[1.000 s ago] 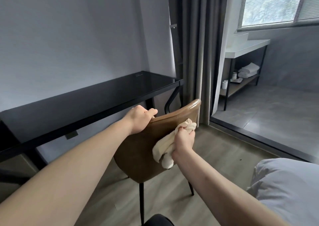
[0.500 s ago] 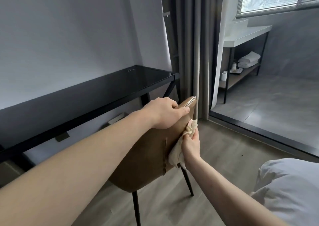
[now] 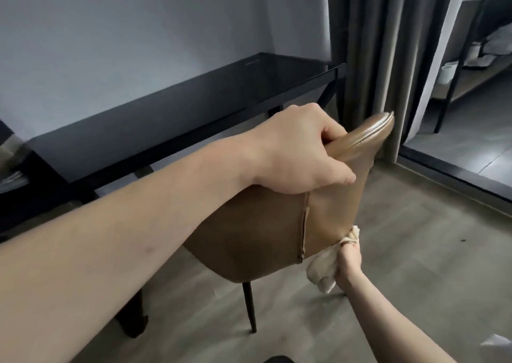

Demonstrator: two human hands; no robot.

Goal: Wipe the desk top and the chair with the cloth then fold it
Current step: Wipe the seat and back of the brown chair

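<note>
The left hand (image 3: 299, 152) clamps its fingers over the chair (image 3: 266, 232) top edge; the right hand (image 3: 349, 260) grips the bunched cloth (image 3: 322, 271) at the shell's five-o'clock corner; loose folds could slip free, or the chair tip against the bench (image 3: 194, 105).

Left hand (image 3: 299, 152) grips top edge of brown chair (image 3: 257, 232) back. Right hand (image 3: 349, 260) holds cream cloth (image 3: 322, 268) against chair back's lower right edge. Black desk (image 3: 194, 107) behind, along wall.
</note>
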